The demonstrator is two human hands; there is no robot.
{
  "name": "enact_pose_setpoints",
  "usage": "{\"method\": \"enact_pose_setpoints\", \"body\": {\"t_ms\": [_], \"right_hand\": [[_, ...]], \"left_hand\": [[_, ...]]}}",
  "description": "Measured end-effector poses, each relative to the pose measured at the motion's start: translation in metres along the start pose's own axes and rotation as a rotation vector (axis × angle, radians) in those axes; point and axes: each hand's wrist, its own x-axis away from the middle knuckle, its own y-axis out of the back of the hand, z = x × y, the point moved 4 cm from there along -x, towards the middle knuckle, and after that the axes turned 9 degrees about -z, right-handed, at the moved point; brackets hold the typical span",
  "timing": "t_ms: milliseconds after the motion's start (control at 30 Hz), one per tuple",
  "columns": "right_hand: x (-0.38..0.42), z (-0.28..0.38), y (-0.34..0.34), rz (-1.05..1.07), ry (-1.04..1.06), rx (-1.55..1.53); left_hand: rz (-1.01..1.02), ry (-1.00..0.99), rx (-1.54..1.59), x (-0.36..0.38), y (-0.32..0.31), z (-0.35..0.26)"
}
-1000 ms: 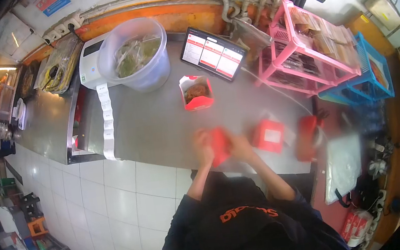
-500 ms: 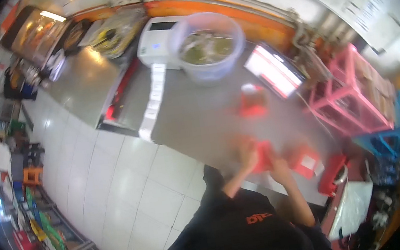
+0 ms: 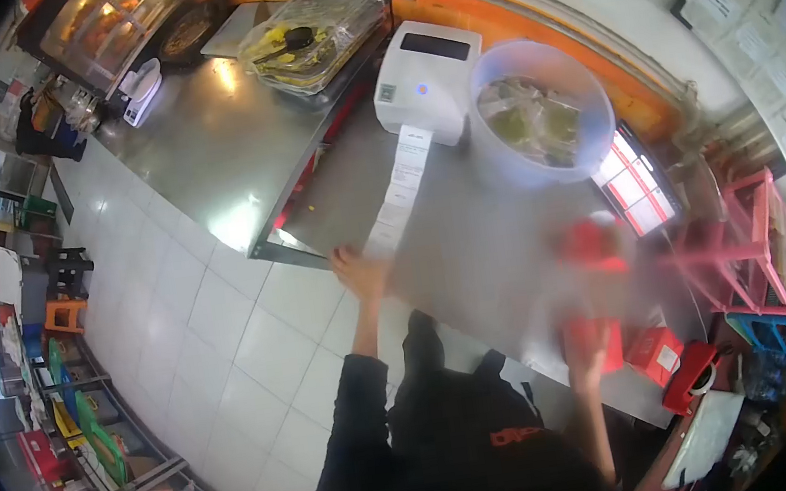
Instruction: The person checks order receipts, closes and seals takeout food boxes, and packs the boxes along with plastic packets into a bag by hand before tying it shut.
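My left hand (image 3: 362, 271) is at the table's front edge, its fingers closed around the lower end of a white label strip (image 3: 403, 185). The strip hangs from a white label printer (image 3: 426, 77); my fingers hide its end. Farther right, my right hand (image 3: 586, 357) grips the near side of a red box (image 3: 609, 344), partly blurred. Beside it stands another red box with a white label (image 3: 655, 355). Behind them is a blurred red container (image 3: 593, 241).
A translucent bucket (image 3: 550, 168) of bagged green food stands beside the printer. A lit tablet (image 3: 635, 182) leans near the wall. Pink rack (image 3: 756, 247) and blue rack (image 3: 781, 325) are at right. A covered tray (image 3: 316, 37) and kitchen scale (image 3: 137, 90) sit at back left.
My left hand has left the red box and reached left to the strip's end. My right hand remains at the box. The view has shifted, so the printer and bucket appear farther right.
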Motion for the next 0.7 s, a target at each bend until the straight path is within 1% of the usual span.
{"method": "enact_pose_setpoints", "body": {"t_ms": [33, 67, 100, 133, 167, 200, 233, 267, 300, 333, 367, 400, 433, 500, 533, 567, 600, 633, 667, 700], "right_hand": [[-0.006, 0.016, -0.021, 0.041, -0.005, -0.052], [-0.013, 0.059, -0.056, 0.122, 0.077, 0.164], [-0.017, 0.073, -0.078, 0.17, 0.04, 0.06], [-0.02, 0.083, -0.096, 0.215, 0.004, -0.046], [-0.018, 0.083, -0.119, 0.266, -0.006, -0.085], [-0.015, 0.078, -0.142, 0.316, -0.014, -0.124], [-0.013, 0.076, -0.161, 0.316, -0.022, -0.117], [-0.008, 0.074, -0.18, 0.387, -0.12, -0.201], [-0.004, 0.075, -0.194, 0.456, -0.22, -0.286], [-0.006, 0.086, -0.197, 0.453, -0.225, -0.281], [-0.008, 0.101, -0.2, 0.527, -0.213, -0.309], [-0.012, 0.116, -0.198, 0.603, -0.2, -0.335], [-0.018, 0.13, -0.192, 0.6, -0.201, -0.329], [-0.025, 0.155, -0.178, 0.615, -0.405, -0.528], [-0.029, 0.162, -0.171, 0.609, -0.407, -0.523], [-0.034, 0.167, -0.161, 0.559, -0.391, -0.523], [-0.039, 0.172, -0.151, 0.509, -0.373, -0.521], [-0.041, 0.177, -0.143, 0.501, -0.368, -0.515], [-0.044, 0.183, -0.131, 0.415, -0.323, -0.498], [-0.047, 0.187, -0.121, 0.328, -0.279, -0.482]], "left_hand": [[-0.018, 0.024, 0.033, 0.004, 0.009, 0.004], [-0.024, 0.048, 0.062, 0.004, 0.016, 0.015], [-0.01, 0.05, 0.06, 0.017, 0.017, 0.029], [0.073, 0.163, 0.133, 0.033, 0.008, 0.051], [0.155, 0.275, 0.206, 0.04, 0.003, 0.066], [0.164, 0.276, 0.205, 0.034, 0.009, 0.064], [0.419, 0.527, 0.332, 0.032, 0.014, 0.058], [0.676, 0.78, 0.456, 0.036, 0.02, 0.049], [0.684, 0.786, 0.455, 0.031, 0.031, 0.044], [0.874, 0.827, 0.581, 0.029, 0.036, 0.035], [1.062, 0.858, 0.711, 0.027, 0.041, 0.023], [1.067, 0.856, 0.717, 0.02, 0.049, 0.011], [1.096, 0.828, 0.781, 0.015, 0.057, -0.005], [1.131, 0.799, 0.848, 0.005, 0.073, -0.036], [1.129, 0.721, 0.909, -0.002, 0.081, -0.054], [1.125, 0.641, 0.971, -0.008, 0.088, -0.072], [1.132, 0.637, 0.978, -0.012, 0.094, -0.086], [1.116, 0.67, 1.055, -0.016, 0.099, -0.099], [1.099, 0.703, 1.132, -0.019, 0.104, -0.111], [1.106, 0.697, 1.14, -0.021, 0.107, -0.12]]}}
